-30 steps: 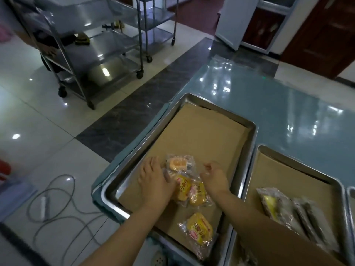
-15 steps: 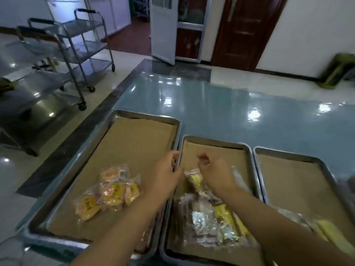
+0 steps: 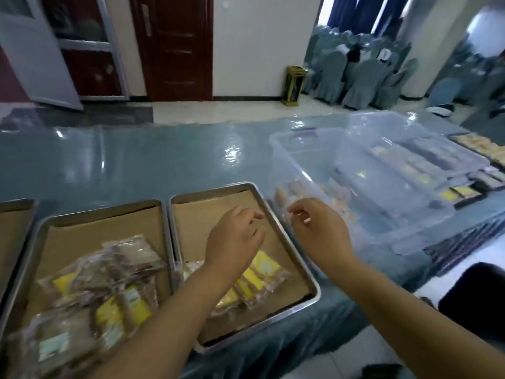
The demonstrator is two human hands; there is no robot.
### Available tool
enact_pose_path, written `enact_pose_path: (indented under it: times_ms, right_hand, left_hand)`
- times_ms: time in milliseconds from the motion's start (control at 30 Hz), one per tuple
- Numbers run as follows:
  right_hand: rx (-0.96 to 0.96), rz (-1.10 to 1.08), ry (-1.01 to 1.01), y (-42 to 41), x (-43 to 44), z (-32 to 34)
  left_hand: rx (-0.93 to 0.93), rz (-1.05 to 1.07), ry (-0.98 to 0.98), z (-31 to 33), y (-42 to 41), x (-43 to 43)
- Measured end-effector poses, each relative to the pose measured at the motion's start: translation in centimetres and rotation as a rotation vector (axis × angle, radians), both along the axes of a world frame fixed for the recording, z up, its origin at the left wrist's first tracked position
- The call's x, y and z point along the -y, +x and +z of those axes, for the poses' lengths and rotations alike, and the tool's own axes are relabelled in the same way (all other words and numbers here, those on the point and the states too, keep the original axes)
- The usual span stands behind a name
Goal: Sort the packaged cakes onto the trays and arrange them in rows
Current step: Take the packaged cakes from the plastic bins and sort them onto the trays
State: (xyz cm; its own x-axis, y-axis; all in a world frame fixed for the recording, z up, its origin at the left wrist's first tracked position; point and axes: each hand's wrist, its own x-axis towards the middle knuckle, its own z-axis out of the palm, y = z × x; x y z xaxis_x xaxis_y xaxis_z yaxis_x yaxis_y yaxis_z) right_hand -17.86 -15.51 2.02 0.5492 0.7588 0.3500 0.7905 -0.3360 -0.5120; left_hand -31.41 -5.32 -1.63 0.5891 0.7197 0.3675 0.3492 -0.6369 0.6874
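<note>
Two paper-lined metal trays sit at the table's near edge. The middle tray holds a loose heap of brown and yellow packaged cakes. On the right tray lie several yellow-labelled packets near its front. My left hand hovers above the right tray, empty, with its fingers loosely curled. At the near wall of a clear plastic bin my right hand hangs empty with its fingers apart. Several pale orange packaged cakes lie inside the bin.
A third tray's edge shows at far left. Right of the bin lie a clear lid and rows of dark packets. The teal table is glossy. Covered chairs and a bin stand behind.
The view swung right from the left tray to the right tray and the plastic bin. Both hands left the cakes on the left tray and moved right, empty.
</note>
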Motion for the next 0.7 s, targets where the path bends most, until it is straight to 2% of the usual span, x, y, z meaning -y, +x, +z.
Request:
enact_pose_path:
  times_ms: [200, 400, 567, 700]
  right_hand:
    - [-0.016, -0.167, 0.029, 8.5, 5.8, 0.5]
    - [-0.091, -0.201, 0.053, 14.3, 7.6, 0.2]
    - [-0.093, -0.174, -0.057, 19.3, 6.6, -0.1]
    - [-0.075, -0.137, -0.239, 23.6, 3.9, -0.2]
  left_hand:
    - [-0.025, -0.077, 0.034, 0.6, 7.9, 3.4]
    - [-0.008, -0.111, 0.024, 1.4, 13.7, 2.6]
    - [-0.002, -0.132, 0.067, 1.5, 19.3, 0.2]
    - [-0.03, -0.091, 0.067, 1.4, 23.5, -2.8]
